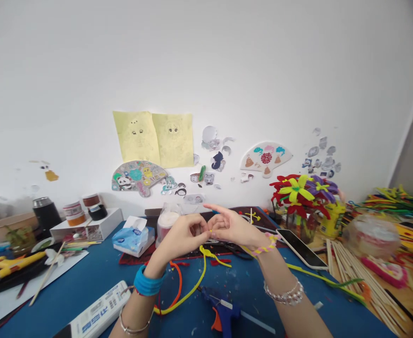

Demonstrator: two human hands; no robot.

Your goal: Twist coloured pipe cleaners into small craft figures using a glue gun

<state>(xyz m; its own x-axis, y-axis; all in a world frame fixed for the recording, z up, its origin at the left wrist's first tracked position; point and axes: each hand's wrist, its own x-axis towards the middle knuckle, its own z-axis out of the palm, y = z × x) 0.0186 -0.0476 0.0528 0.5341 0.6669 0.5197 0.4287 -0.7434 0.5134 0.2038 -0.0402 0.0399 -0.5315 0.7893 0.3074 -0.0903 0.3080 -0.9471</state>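
My left hand point(181, 237) and my right hand point(230, 227) meet above the blue cutting mat point(121, 286), fingertips close together. Between them a small yellow pipe cleaner tip point(210, 231) shows, pinched by both hands. A yellow pipe cleaner point(203, 266) hangs below my fingers in a long curve, with a kinked section near the top. Just below my left wrist lies an orange pipe cleaner point(179, 285). A blue hot glue gun point(223, 312) rests on the mat beneath my hands, and a long yellow-green pipe cleaner point(319, 277) lies to the right.
A phone point(301, 249) lies right of my hands, beside a vase of pipe-cleaner flowers point(298, 199). A tissue box point(134, 237) and white power strip point(97, 310) sit left. Wooden sticks point(354, 277) fill the right side.
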